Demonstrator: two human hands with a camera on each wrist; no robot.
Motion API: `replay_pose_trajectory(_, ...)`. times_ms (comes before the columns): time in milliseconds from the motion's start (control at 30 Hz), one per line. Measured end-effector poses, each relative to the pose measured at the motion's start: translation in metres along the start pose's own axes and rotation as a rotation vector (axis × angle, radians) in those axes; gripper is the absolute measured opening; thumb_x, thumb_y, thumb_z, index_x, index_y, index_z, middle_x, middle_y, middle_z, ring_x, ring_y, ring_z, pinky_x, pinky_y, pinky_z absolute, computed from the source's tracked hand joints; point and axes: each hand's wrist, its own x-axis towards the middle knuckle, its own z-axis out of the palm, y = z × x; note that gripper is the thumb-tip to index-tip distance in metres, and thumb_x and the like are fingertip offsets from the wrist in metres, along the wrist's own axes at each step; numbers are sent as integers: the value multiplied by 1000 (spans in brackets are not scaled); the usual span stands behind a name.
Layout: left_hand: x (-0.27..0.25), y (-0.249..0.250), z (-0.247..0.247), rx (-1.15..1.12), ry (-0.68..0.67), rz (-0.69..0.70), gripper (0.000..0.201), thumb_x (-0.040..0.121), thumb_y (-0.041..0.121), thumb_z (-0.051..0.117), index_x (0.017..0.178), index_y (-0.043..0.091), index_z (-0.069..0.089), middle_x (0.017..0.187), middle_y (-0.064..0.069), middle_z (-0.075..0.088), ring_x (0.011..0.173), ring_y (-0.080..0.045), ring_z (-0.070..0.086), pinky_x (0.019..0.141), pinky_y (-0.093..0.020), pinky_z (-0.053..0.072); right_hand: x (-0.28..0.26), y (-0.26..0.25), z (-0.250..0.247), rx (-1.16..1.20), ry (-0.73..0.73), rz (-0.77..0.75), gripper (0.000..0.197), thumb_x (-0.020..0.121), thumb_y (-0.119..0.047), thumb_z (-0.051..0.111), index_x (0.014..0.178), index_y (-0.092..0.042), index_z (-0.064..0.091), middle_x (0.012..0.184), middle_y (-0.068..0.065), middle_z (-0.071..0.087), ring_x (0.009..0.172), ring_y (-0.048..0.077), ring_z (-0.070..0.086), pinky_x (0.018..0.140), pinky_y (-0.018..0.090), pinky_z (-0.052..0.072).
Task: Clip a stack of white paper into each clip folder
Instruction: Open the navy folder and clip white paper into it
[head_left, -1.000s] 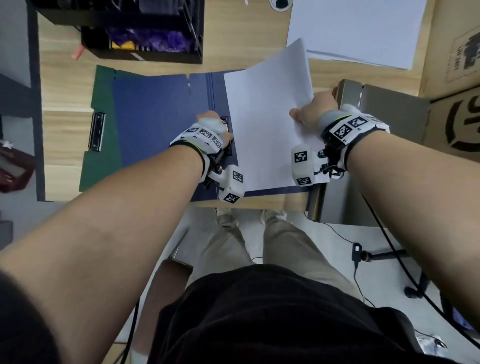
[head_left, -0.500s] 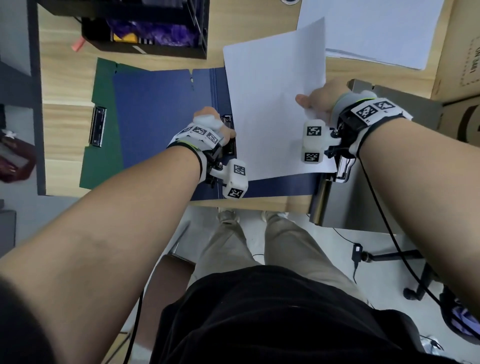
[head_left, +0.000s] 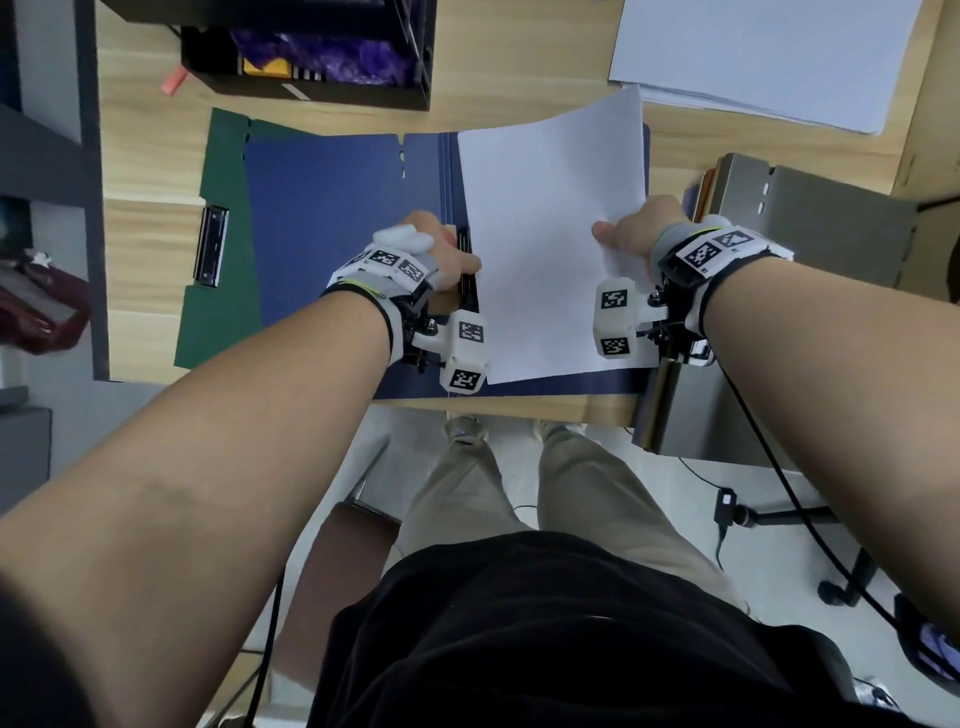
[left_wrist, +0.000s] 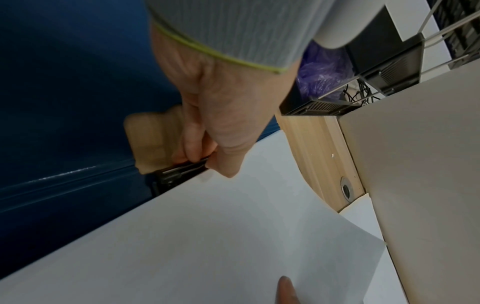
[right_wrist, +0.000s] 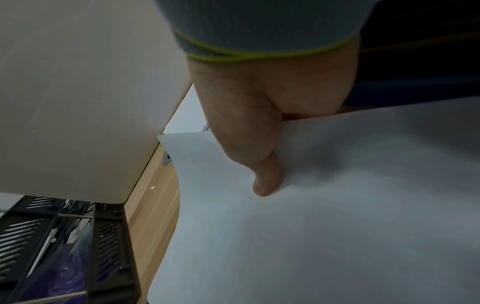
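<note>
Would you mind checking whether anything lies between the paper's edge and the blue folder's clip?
Nothing visible does. The left hand grips the clip, and the paper, held by the right hand, meets it directly.

grey cuffs (left_wrist: 233, 30), lime trim; black top (head_left: 571, 623), perhaps t-shirt.

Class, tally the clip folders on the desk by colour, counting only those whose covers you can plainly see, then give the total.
Blue folder: 1
Green folder: 1
Grey folder: 1
Total: 3
Further folder edges show under the grey one, too hidden to count.
</note>
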Motion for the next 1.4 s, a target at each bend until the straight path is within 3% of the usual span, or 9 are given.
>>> replay_pose_trajectory(133,14,-8,6,-96,-9,-44,45,44,45,69,80,18,73,76,0,73,65,-18,67,78,-43,59,2,1,3,-135,-17,-36,39,94,-39,61,121,-11,58,120,14,61,109,26,59,57,24,38)
replay_pose_trajectory(267,12,-10,5,-177,-30,-46,46,49,38,71,88,14,75,86,-4,76,78,-23,73,77,-43,60,-2,-4,4,-402,-50,-106,43,104,-28,38,142,-7,40,85,6,46,107,30,54,68,26,40)
replay_pose_trajectory(400,2,-6,1,-201,-19,-44,38,56,35,74,88,15,74,86,-6,76,81,-24,74,79,-42,60,-7,-8,5,-558,-24,-164,44,103,-28,43,143,-9,39,119,12,56,101,26,53,64,22,42)
replay_pose_trajectory(500,-2,-3,0,-205,-3,-34,34,67,29,76,97,12,73,90,-4,75,83,-23,72,83,-42,59,-9,-12,3,-617,-18,-220,42,107,-26,22,141,-5,37,106,16,53,103,31,54,67,24,38)
replay_pose_trajectory(700,5,-3,2,-145,1,-47,42,55,36,78,91,13,72,84,-2,74,78,-23,72,82,-42,59,4,-3,10,-681,-53,-239,34,96,-14,39,130,-8,38,76,5,42,62,17,37,51,25,24)
replay_pose_trajectory(900,9,6,4,113,42,-12,37,65,45,76,84,16,61,87,7,61,70,-18,61,66,-27,51,-8,-10,7,-775,-55,-216,35,95,-15,44,129,-8,40,77,4,43,61,17,39,52,26,27)
replay_pose_trajectory(1133,11,17,6,263,58,16,50,76,38,73,60,21,28,57,4,31,47,-12,27,47,-18,23,-11,-13,8,-738,-94,-145,52,87,-14,57,133,-15,33,78,2,45,64,18,46,51,26,29)
replay_pose_trajectory(1300,13,18,8,265,75,16,51,79,35,73,60,20,28,60,3,34,48,-11,28,44,-21,22,7,-6,9,-414,105,-22,56,80,-43,70,120,-6,54,75,0,52,60,18,50,55,28,39)
replay_pose_trajectory(1400,13,14,9,224,91,30,48,75,37,76,63,19,33,66,1,40,52,-13,34,45,-23,26,10,0,7,-349,202,40,71,82,-48,68,130,-5,41,96,5,55,90,31,62,71,38,44)
